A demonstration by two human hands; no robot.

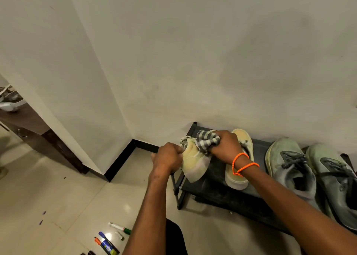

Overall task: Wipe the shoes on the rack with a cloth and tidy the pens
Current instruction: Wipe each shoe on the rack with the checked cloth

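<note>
Trouble could come if the left hand (168, 158), fingers curled tight on the yellow shoe (194, 161) lifted over the rack (216, 189) edge, slips while the right hand (226, 145) rubs hard with its gripped checked cloth (207, 140), dropping it near the pens (112, 239) on the floor.

**A home, near the entrance corner**

This looks like a home. A low black shoe rack (222, 189) stands against a plain cream wall (193, 52), with worn grey sneakers (293, 169) on it. The floor (48, 196) is glossy light tile with a black skirting (119, 160). At the left, dark wooden furniture (29, 123) shows through an opening.
</note>
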